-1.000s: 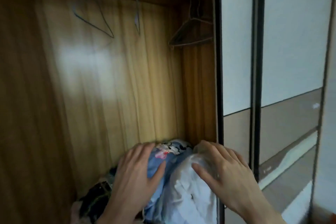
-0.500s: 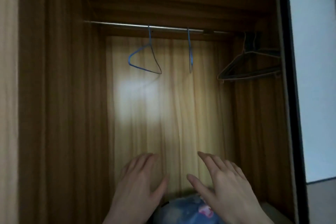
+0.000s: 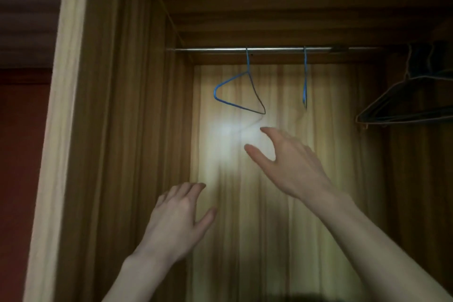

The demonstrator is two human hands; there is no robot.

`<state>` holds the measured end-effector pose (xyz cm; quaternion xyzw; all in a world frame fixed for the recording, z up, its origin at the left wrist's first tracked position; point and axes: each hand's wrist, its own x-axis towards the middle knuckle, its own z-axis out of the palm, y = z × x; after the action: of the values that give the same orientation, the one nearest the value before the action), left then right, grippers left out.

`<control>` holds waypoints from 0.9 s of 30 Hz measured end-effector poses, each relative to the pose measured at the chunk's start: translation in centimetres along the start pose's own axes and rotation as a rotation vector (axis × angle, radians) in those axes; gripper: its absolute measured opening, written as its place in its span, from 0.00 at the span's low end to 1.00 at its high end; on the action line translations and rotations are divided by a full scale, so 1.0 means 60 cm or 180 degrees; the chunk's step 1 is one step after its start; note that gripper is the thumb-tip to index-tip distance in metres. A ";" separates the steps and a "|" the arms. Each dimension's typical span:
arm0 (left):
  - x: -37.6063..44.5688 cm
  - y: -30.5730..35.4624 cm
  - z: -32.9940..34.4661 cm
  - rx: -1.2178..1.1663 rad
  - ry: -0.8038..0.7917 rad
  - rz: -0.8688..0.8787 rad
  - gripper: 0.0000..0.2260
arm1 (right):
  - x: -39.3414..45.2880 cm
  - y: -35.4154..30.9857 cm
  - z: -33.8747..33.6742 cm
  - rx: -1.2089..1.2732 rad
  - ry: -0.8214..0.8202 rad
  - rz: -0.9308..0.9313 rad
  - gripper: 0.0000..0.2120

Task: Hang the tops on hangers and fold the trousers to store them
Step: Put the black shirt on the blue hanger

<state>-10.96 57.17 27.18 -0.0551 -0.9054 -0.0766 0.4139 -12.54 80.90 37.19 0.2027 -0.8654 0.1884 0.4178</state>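
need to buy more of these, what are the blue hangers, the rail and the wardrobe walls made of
Blue hangers: thin bent wire, seemingly with a blue coating; the second hangs edge-on.
Rail: looks like polished metal, with a bright highlight along it.
Wardrobe walls: wood or wood-look laminate, with streaky grain and a slight sheen.

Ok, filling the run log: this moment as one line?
phase: reaching for hanger | right hand: open, just below blue hanger | left hand: open, lower | rail: hangers only

Both hands off the clothes, right hand up near the blue hanger.
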 end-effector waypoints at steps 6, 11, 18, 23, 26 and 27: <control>0.085 -0.003 -0.046 0.0171 0.0159 0.0004 0.28 | 0.123 -0.052 -0.037 0.0782 0.0187 0.0044 0.32; 0.163 0.010 -0.090 0.0219 0.0311 -0.0011 0.27 | 0.212 -0.100 -0.057 0.0892 0.0098 0.0272 0.34; 0.240 0.022 -0.135 0.0498 0.0445 0.0013 0.25 | 0.282 -0.162 -0.041 0.0928 -0.0181 0.0930 0.38; 0.266 0.022 -0.154 0.0655 0.0497 0.0050 0.26 | 0.322 -0.168 -0.027 0.0825 -0.0258 0.1195 0.29; 0.269 0.023 -0.155 0.0660 0.0514 0.0059 0.26 | 0.326 -0.153 -0.031 0.1192 -0.0094 0.1335 0.12; 0.268 0.025 -0.153 0.0625 0.0507 0.0061 0.27 | 0.326 -0.143 -0.032 0.1401 -0.0079 0.1426 0.11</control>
<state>-14.38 57.51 45.44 -0.0167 -0.8723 0.0122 0.4886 -18.05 70.78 55.26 0.0949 -0.8320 0.4560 0.3015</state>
